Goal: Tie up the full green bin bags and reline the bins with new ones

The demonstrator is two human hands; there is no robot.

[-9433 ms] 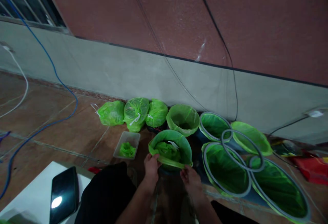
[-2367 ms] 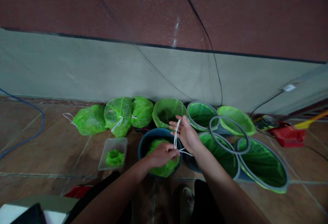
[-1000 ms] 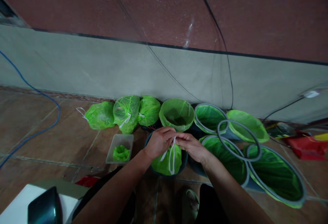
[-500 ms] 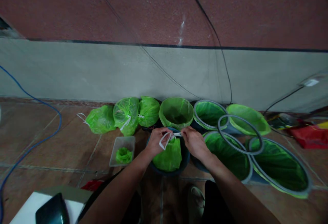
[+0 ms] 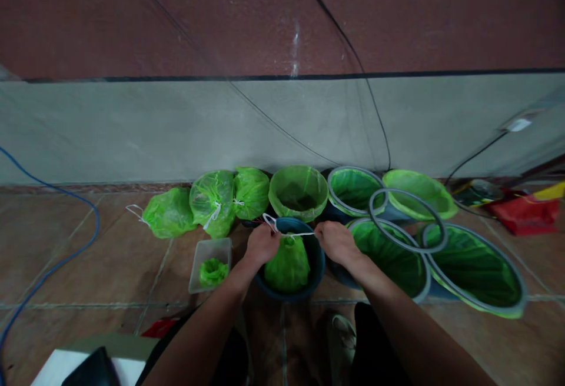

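A green garbage bag [image 5: 288, 265], gathered at its neck, sits inside a dark blue bin [image 5: 318, 262] between my feet. Its white drawstring [image 5: 301, 234] is stretched taut across the bin's mouth. My left hand [image 5: 263, 243] is closed on one end, with a white loop sticking up above the fingers. The other end is gripped by my right hand [image 5: 334, 240], closed at the bin's right rim. Left of the bin, a clear plastic box [image 5: 197, 274] holds a bunched green bag roll [image 5: 213, 272].
Tied green bags [image 5: 212, 198] lie along the wall at left. Several bins lined with green bags [image 5: 298, 189] stand behind and to the right. A loose grey ring [image 5: 408, 192] rests across their rims. A blue cable [image 5: 95, 221] and a red dustpan-like item [image 5: 525, 215] flank the area.
My hands have pulled the drawstring tauter and the bag's neck has cinched narrower. The white loop at my left hand has shifted up and left. The view has moved slightly.
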